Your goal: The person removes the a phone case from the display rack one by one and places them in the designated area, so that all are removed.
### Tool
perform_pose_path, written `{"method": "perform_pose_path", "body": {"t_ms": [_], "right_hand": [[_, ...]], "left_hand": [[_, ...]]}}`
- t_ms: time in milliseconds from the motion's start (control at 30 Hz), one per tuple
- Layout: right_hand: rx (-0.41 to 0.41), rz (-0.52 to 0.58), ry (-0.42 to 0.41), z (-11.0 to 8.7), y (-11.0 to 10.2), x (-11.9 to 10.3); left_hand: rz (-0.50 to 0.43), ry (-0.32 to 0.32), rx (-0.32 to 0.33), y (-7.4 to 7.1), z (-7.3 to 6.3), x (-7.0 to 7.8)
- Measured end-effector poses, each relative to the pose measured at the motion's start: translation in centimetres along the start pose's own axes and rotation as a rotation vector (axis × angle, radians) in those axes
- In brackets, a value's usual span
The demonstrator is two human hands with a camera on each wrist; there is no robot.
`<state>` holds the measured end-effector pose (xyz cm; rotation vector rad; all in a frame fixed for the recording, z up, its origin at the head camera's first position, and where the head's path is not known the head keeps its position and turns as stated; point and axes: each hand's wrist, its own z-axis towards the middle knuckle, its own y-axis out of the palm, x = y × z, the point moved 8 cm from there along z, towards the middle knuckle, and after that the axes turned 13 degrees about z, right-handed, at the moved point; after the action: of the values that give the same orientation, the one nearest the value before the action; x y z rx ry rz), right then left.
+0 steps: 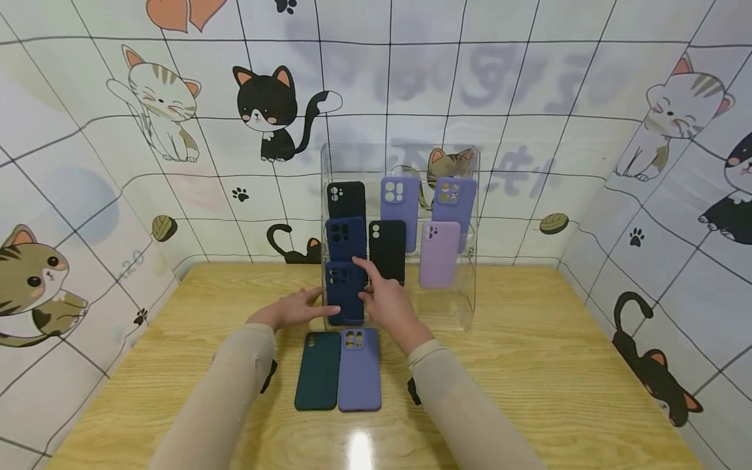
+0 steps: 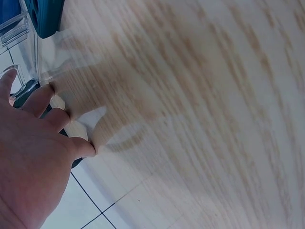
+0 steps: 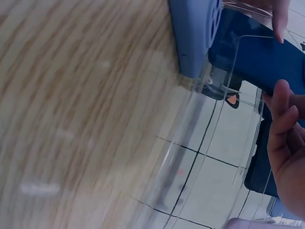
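A clear tiered display stand (image 1: 440, 307) holds several phone cases. In its left column, the lowest navy blue phone case (image 1: 345, 303) leans upright, with a second navy blue phone case (image 1: 345, 236) above it. My right hand (image 1: 392, 307) holds the lowest one by its right side, index finger at the top corner and the other fingers bent at the edge, as the right wrist view also shows. My left hand (image 1: 296, 309) spreads beside the stand's lower left corner. Its thumb reaches over the front of that case; in the left wrist view its other fingertips (image 2: 88, 149) rest on the table.
A dark green phone case (image 1: 318, 371) and a periwinkle phone case (image 1: 360, 371) lie side by side before the stand. Black cases (image 1: 388, 251), purple cases (image 1: 399, 212) and a lilac case (image 1: 439, 254) fill other slots. A cat-print backdrop (image 1: 517, 163) surrounds the wooden table (image 1: 529, 365).
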<state>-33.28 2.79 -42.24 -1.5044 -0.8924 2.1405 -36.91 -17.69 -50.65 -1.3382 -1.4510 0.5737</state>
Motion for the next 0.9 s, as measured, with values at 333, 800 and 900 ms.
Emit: {"method": "perform_pose_path", "body": {"t_ms": [333, 800, 900], "right_hand": [[0.047, -0.001, -0.051, -0.11, 0.32, 0.1], [0.032, -0.046, -0.084, -0.51, 0.53, -0.51], [0.039, -0.04, -0.097, -0.66, 0.49, -0.61]], "left_hand": [[-0.002, 0.006, 0.005, -0.07, -0.19, 0.18], [0.018, -0.001, 0.014, -0.16, -0.39, 0.39], [0.016, 0.003, 0.018, -0.09, -0.44, 0.33]]}}
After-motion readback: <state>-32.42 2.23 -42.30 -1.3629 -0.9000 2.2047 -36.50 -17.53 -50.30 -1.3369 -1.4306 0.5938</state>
